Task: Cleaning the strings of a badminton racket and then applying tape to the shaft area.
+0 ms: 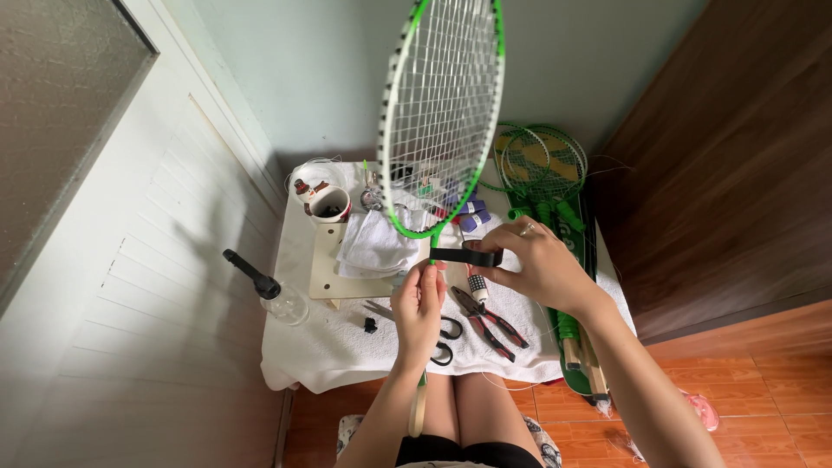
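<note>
Two hands work over a cluttered counter: left hand pinches a racket shaft, right hand fingers grip black tape.

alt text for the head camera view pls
A person's left hand holds a green-and-white badminton racket upright while the right hand holds a roll of black tape against its shaft, above a white-clothed table with pliers and scissors.
</note>
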